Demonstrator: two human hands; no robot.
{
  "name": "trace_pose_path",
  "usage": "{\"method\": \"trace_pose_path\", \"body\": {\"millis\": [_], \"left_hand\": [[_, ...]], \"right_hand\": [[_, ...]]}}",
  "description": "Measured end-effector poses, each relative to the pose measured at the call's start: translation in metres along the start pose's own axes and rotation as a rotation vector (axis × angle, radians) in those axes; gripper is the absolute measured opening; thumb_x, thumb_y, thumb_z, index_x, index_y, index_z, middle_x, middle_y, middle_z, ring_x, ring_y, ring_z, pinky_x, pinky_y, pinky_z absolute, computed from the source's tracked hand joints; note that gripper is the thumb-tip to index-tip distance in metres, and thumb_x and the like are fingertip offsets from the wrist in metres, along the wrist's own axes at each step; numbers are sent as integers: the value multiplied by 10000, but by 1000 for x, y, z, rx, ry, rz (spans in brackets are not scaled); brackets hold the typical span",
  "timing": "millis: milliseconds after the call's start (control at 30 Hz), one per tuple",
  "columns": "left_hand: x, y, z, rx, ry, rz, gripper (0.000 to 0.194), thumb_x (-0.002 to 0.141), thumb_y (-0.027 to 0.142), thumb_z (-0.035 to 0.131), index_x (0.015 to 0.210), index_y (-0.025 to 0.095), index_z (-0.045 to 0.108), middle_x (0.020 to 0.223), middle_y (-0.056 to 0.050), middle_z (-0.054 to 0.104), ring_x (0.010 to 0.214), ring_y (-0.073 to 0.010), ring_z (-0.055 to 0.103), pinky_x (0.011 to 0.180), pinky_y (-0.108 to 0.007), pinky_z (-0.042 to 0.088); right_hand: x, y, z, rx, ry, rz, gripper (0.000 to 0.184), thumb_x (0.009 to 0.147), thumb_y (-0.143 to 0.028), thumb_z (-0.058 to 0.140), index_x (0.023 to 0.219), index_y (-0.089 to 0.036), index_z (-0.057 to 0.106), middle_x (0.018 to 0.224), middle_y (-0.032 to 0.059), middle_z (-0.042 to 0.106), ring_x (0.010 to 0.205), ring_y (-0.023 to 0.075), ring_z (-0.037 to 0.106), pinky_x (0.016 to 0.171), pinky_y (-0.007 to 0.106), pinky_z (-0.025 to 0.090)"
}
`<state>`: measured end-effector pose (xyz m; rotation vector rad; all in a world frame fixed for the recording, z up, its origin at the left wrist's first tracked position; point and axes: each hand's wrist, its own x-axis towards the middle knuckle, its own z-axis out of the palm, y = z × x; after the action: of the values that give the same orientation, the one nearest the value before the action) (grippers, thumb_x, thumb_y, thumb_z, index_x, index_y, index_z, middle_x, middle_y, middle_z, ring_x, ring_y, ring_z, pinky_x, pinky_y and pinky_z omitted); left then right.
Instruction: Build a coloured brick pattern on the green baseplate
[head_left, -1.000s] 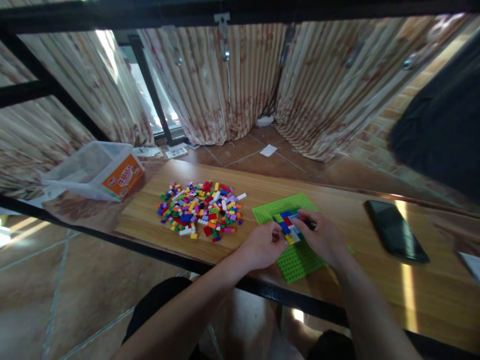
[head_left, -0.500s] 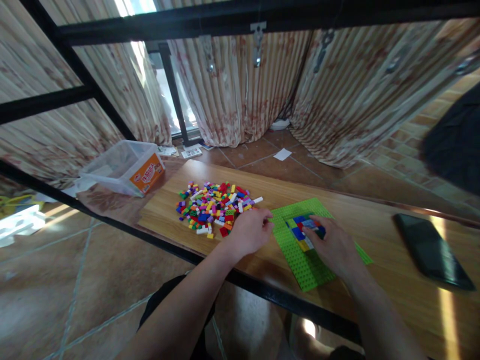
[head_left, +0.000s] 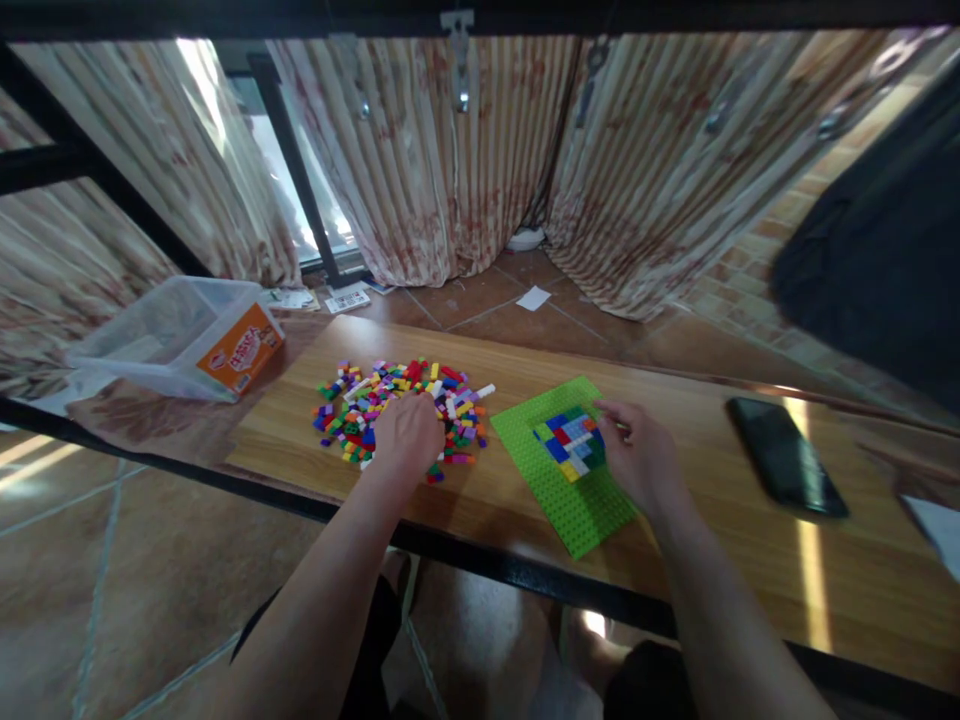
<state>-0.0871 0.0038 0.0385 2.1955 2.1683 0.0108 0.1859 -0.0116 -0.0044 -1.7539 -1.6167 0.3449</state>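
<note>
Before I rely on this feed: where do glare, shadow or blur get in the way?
Head view: a bright light stripe shows on the table either side of the phone; head view: shadow darkens the baseplate beside the right hand; head view: the loose bricks look soft, and the left hand hides some of them.

Your bare left forearm (head_left: 330,590) reaches forward and inward, the left hand (head_left: 411,430) back-up, its fingertips hidden beneath it. Your bare right forearm (head_left: 724,600) slants in from the right; the right hand (head_left: 641,450) curls loosely, thumb and forefinger slightly apart.
</note>
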Motion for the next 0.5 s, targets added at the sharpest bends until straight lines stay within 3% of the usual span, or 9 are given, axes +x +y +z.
{"method": "trace_pose_path", "body": {"millis": [300,400,500], "left_hand": [[6,0,-2,-126,96,41,266,873,283,462,941,155,685,915,-122,714,933,-274,657,825,-360,486],[7,9,-2,-398,47,116,282,882,288,459,959,164,700,845,-77,717,805,-227,661,762,-339,497],[5,27,7,-819,-53,181,266,854,199,476,1003,159,693,876,-45,717,760,-167,654,730,-296,519]], "right_hand": [[1,-5,-13,93,140,5,291,828,-306,494,977,-165,700,966,118,707,840,223,638,762,372,501],[0,-9,-15,120,149,-11,268,833,-294,502,948,-160,704,950,116,711,824,214,638,762,364,501],[-3,-14,-16,200,111,-25,248,841,-295,526,944,-160,706,958,107,710,843,202,647,775,346,505]]}}
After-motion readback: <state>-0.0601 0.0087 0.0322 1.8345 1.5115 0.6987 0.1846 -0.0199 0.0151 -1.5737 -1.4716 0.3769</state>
